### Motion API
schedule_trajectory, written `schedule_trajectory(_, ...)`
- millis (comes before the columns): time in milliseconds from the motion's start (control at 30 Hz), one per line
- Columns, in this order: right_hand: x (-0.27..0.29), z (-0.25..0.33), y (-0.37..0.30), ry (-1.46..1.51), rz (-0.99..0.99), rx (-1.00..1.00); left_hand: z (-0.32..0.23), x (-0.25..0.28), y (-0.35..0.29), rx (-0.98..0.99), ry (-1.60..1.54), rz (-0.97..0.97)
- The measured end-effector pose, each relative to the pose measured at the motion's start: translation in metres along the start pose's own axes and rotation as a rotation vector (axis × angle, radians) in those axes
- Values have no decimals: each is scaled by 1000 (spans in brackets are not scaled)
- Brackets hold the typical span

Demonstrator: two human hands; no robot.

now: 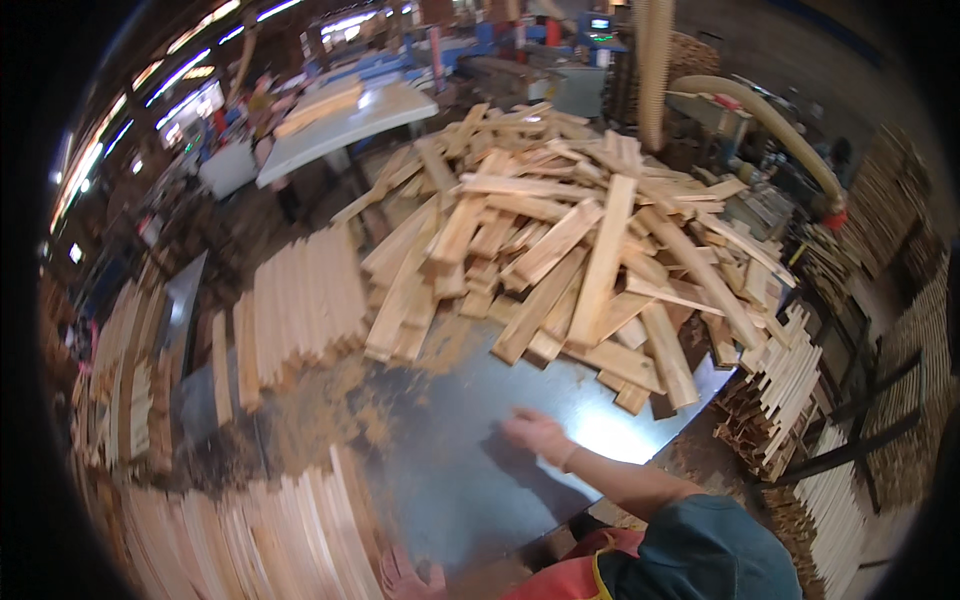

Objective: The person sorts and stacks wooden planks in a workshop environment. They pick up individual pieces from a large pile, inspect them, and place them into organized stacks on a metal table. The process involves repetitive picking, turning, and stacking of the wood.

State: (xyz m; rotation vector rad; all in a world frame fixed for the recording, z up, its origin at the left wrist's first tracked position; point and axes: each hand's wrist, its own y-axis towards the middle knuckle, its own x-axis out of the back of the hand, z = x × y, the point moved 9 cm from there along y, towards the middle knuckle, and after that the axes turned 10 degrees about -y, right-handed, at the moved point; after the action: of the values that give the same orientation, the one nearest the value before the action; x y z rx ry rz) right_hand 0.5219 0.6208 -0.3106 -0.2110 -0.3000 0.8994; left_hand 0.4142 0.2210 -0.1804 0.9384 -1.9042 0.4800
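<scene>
My right hand (537, 436) hovers over the grey metal tabletop (450, 420), with its shadow beside it. No board shows in it; its fingers are too blurred to read. At the lower edge, my left hand (408, 578) is partly cut off, close to the right end of a row of pale wooden boards (240, 535). Whether it grips one of them cannot be made out. Beyond my right hand rises a big jumbled heap of wooden boards (560, 240), some of its ends sticking out over the tabletop.
Another row of boards (305, 300) lies left of the heap. Sawdust (335, 400) is scattered on the tabletop. Stacked strips (780, 390) stand past its right edge. A white table (350, 125) with boards and a ribbed hose (653, 75) are farther back.
</scene>
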Motion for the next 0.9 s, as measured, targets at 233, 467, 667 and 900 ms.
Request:
schedule_trajectory(233, 385, 119, -75, -1138, -1111, 182, -52, -75, 25, -218, 40, 27)
schedule_trajectory(467, 516, 89, -72, -1168, -733, -493, -157, -128, 42, -303, -61, 184)
schedule_trajectory(667, 351, 52, -75, -214, -474, 29, -238, -137, 71, -214, -341, 443)
schedule_trajectory(900, 132, 130, -68, -629, -285, 424, -168, -196, 94, 497, -1498, 433)
